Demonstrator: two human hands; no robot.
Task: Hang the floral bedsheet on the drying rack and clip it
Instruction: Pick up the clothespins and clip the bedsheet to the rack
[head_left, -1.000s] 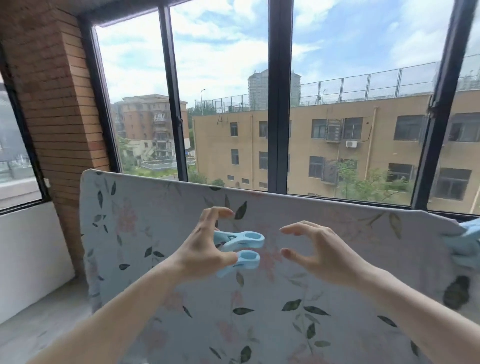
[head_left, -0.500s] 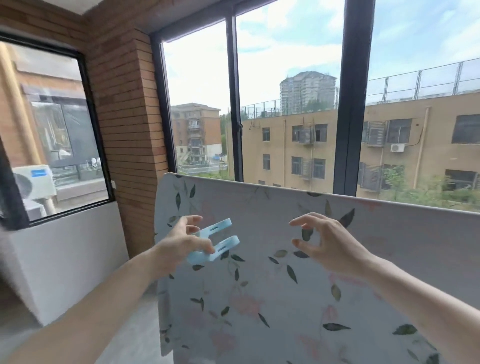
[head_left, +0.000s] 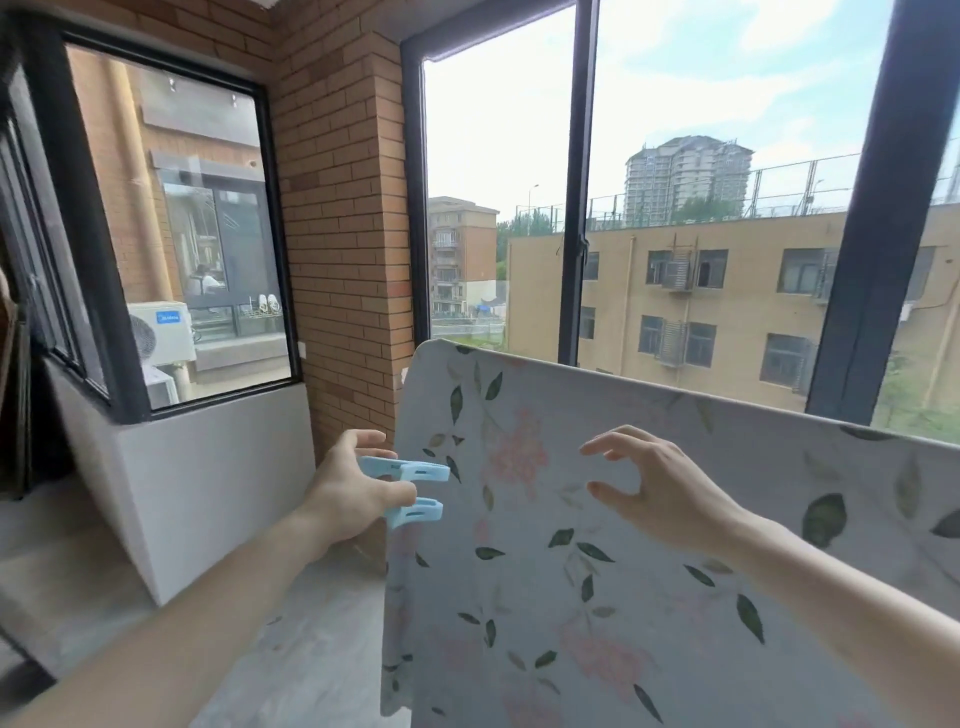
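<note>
By brick wall (head_left: 337, 208), left hand (head_left: 348, 496) pinches blue plastic clip (head_left: 410, 491) beside smooth floral bedsheet (head_left: 597, 571); right hand (head_left: 670, 493) fingers spread.

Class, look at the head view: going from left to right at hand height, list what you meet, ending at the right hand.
Air conditioner unit → brick pillar → left hand → blue clip → floral bedsheet's left edge → right hand.
</note>
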